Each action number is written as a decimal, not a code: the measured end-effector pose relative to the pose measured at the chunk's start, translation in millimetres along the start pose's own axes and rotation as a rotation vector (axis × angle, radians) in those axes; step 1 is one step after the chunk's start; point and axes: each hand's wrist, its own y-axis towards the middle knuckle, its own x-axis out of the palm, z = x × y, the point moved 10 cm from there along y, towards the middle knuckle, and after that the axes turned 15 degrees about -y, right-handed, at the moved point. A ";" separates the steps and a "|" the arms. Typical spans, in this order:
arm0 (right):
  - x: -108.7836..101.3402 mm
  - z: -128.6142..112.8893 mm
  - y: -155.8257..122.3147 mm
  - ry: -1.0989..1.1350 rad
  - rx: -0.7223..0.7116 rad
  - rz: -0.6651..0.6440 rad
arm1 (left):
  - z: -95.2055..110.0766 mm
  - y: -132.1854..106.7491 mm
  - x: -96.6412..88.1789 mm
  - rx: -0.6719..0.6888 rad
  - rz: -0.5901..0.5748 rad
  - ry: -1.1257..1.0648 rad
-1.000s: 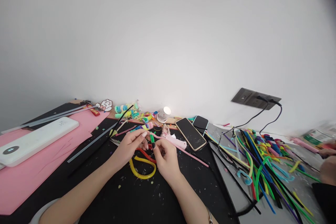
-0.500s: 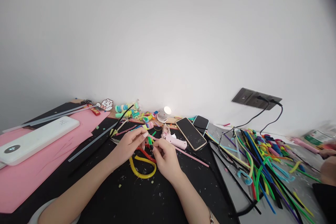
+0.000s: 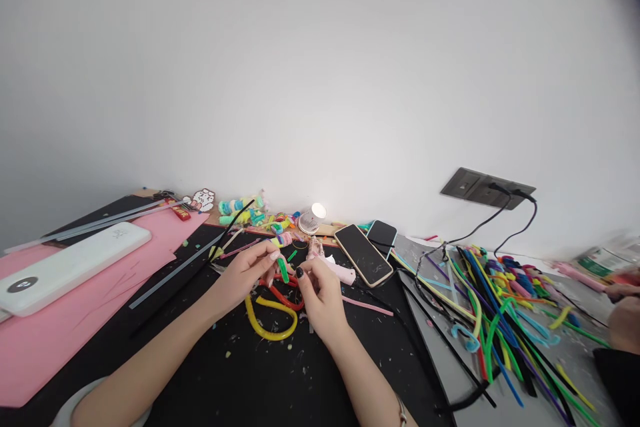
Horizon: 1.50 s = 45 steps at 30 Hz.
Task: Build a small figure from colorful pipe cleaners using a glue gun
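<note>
My left hand (image 3: 246, 275) pinches a short green pipe-cleaner piece (image 3: 283, 270) over the black mat (image 3: 235, 380). My right hand (image 3: 320, 295) is closed beside it, fingertips on a pink pipe cleaner (image 3: 367, 307) that runs off to the right. A curled yellow pipe cleaner (image 3: 267, 323) and a red one (image 3: 285, 297) lie on the mat just under both hands. A pink glue gun (image 3: 333, 265) lies just beyond my right hand.
A white power bank (image 3: 70, 267) rests on pink foam sheet (image 3: 45, 340) at left. Two phones (image 3: 367, 250) lie behind the hands. A heap of coloured pipe cleaners (image 3: 500, 307) covers the grey board at right. Another person's hand (image 3: 623, 313) shows at the right edge. Cables hang from a wall socket (image 3: 487, 188).
The green piece has tilted and moved slightly down-left between my fingers. My right hand drew the pink pipe cleaner in, so less of it trails right.
</note>
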 end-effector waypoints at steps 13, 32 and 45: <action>15.0 17.2 -1.1 0.018 0.091 -0.018 | -23.2 -5.0 7.2 -0.140 0.031 -0.258; 29.9 19.4 -5.7 0.167 0.205 -0.066 | -19.3 -6.4 8.0 -0.005 0.090 -0.098; 26.2 10.8 -7.3 0.177 0.148 -0.062 | -7.3 -8.2 -0.9 0.087 0.241 0.029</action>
